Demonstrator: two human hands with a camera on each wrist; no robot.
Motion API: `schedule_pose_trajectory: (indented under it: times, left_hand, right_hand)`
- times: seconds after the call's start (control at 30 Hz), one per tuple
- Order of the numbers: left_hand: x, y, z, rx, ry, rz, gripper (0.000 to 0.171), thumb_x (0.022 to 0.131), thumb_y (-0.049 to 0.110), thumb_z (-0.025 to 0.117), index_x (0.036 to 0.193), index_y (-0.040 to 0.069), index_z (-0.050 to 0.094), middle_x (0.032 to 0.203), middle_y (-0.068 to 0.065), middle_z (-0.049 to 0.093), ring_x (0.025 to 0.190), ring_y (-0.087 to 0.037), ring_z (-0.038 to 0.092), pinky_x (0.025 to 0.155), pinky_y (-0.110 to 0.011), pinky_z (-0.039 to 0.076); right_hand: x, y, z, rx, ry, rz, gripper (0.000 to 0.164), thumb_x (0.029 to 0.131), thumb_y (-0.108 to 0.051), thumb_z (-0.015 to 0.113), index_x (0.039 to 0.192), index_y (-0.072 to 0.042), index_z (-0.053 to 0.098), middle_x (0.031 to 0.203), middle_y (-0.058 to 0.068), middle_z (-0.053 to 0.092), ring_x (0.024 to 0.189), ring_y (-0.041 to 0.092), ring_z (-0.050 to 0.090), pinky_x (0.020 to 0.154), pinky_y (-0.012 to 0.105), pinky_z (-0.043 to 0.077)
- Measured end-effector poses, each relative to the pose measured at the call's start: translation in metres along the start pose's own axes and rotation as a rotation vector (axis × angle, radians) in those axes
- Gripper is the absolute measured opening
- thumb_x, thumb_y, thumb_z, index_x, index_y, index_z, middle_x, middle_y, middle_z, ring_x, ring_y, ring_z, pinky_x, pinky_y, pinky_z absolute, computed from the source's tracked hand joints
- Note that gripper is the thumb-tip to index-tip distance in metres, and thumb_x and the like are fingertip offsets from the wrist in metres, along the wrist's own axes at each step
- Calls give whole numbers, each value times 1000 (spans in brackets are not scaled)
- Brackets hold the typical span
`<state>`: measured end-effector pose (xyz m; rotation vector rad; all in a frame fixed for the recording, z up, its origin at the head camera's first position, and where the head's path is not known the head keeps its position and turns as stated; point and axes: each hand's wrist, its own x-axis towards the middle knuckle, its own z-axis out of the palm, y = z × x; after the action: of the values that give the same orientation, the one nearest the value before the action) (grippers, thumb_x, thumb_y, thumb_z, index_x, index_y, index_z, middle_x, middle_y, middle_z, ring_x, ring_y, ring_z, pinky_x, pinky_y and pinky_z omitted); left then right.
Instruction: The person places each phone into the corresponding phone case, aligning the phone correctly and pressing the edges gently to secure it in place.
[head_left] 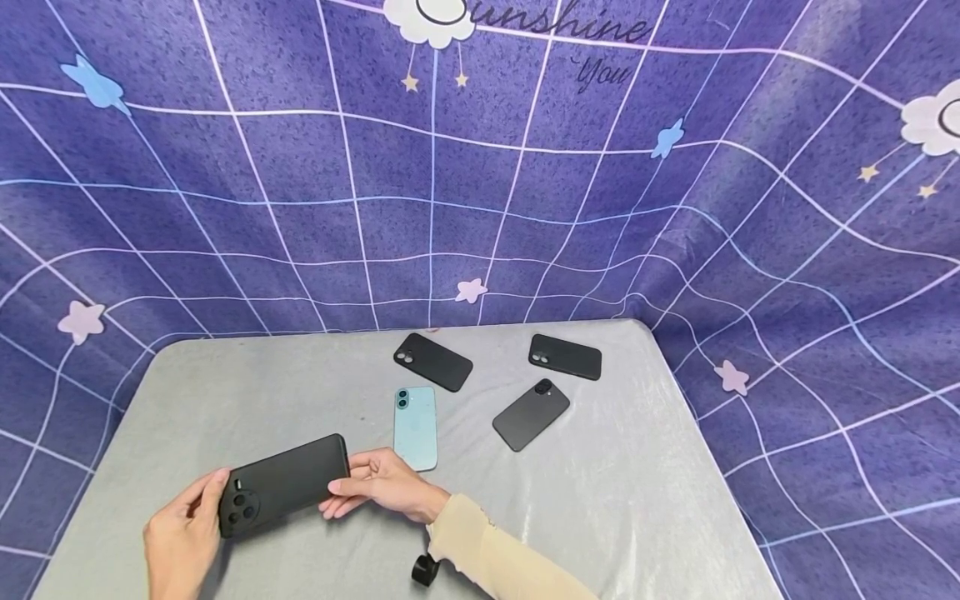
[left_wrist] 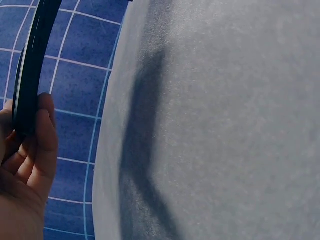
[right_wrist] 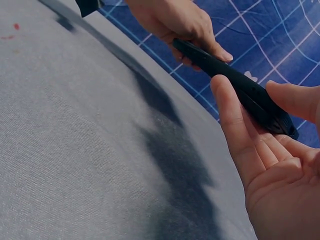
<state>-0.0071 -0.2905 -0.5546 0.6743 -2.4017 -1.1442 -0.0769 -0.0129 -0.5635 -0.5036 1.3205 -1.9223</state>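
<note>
Above the table, both hands hold a black phone case [head_left: 292, 475] with a round camera area at its left end; whether a phone is inside, I cannot tell. My left hand [head_left: 180, 533] grips the camera end between thumb and fingers. At the opposite end my right hand [head_left: 390, 483] pinches the case, thumb on the face toward the head camera and fingers behind. Seen edge-on in the left wrist view, the case [left_wrist: 32, 70] is thin and dark. The right wrist view shows the case [right_wrist: 235, 80] spanning both hands, tilted and off the cloth.
A light blue phone [head_left: 416, 429] lies just beyond the right hand. Farther back are a black phone case [head_left: 433, 362], another black case [head_left: 566, 357] and a dark grey phone [head_left: 531, 415]. Grey cloth [head_left: 615, 500] covers the table; a purple gridded curtain [head_left: 480, 183] surrounds it.
</note>
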Motion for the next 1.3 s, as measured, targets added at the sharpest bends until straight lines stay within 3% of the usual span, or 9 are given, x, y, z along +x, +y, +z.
schedule_pose_trajectory:
  times: [0.1, 0.2, 0.37, 0.43, 0.6, 0.87, 1.13, 1.2, 1.3]
  left_hand:
    - [-1, -2, 1, 6, 8, 9, 36, 103, 34, 75, 118, 2, 81, 66, 46, 52, 59, 17, 51, 59, -9, 37]
    - [0, -4, 2, -7, 11, -8, 36, 102, 33, 76, 118, 1, 81, 66, 45, 53, 60, 18, 51, 59, -8, 37]
    - [0, -6, 4, -54, 25, -40, 39, 101, 32, 77, 116, -4, 80, 64, 41, 57, 59, 16, 53, 58, -6, 38]
    - [1, -6, 4, -66, 28, -46, 39, 101, 31, 78, 116, -5, 80, 63, 39, 58, 58, 15, 54, 57, -5, 38]
    - [1, -6, 4, -78, 24, -75, 39, 100, 31, 79, 117, -4, 80, 65, 39, 59, 60, 15, 55, 59, -4, 39]
    - [0, -5, 2, -101, 3, -108, 39, 100, 33, 79, 115, -3, 81, 66, 37, 62, 62, 16, 58, 61, -4, 40]
    - [2, -3, 1, -186, -49, -189, 22, 101, 35, 79, 101, 15, 85, 67, 27, 69, 61, 6, 62, 61, -8, 43]
    - [3, -4, 1, -220, -61, -205, 16, 101, 34, 78, 99, 19, 85, 68, 25, 71, 62, 6, 63, 61, -8, 43]
    - [4, -3, 0, -254, -73, -230, 12, 101, 32, 78, 97, 23, 85, 69, 24, 72, 63, 5, 64, 61, -9, 45]
  right_hand:
    - [0, 0, 0, 0, -7, 4, 20, 105, -6, 68, 125, -2, 71, 105, 31, 76, 90, 21, 81, 99, 69, 51]
    - [0, 1, 0, -3, -9, 9, 20, 104, -6, 69, 124, -2, 71, 104, 28, 78, 87, 17, 80, 99, 68, 52]
    - [0, 1, 1, -12, 1, 7, 20, 105, -5, 68, 124, -1, 71, 105, 32, 76, 103, 53, 74, 99, 69, 52]
    - [0, 0, 1, -13, 5, 5, 21, 105, -4, 68, 125, 0, 71, 106, 34, 75, 106, 59, 70, 98, 70, 51]
    - [1, 0, 0, -14, 8, 4, 21, 104, -4, 69, 125, 0, 71, 107, 34, 75, 100, 42, 78, 98, 69, 52]
    - [-1, 0, 0, -17, 5, 4, 21, 104, -5, 69, 125, 0, 71, 107, 34, 75, 100, 40, 78, 98, 69, 52]
    - [-1, -2, -2, -25, -11, -11, 22, 105, -3, 67, 125, 4, 70, 108, 37, 73, 110, 68, 62, 98, 71, 50]
    - [-1, -3, -2, -25, -14, -11, 22, 105, -4, 68, 126, 4, 70, 108, 36, 73, 109, 64, 65, 98, 71, 50]
    - [0, -3, -3, -23, -20, -10, 22, 105, -5, 68, 126, 3, 70, 108, 35, 74, 101, 46, 77, 98, 72, 50]
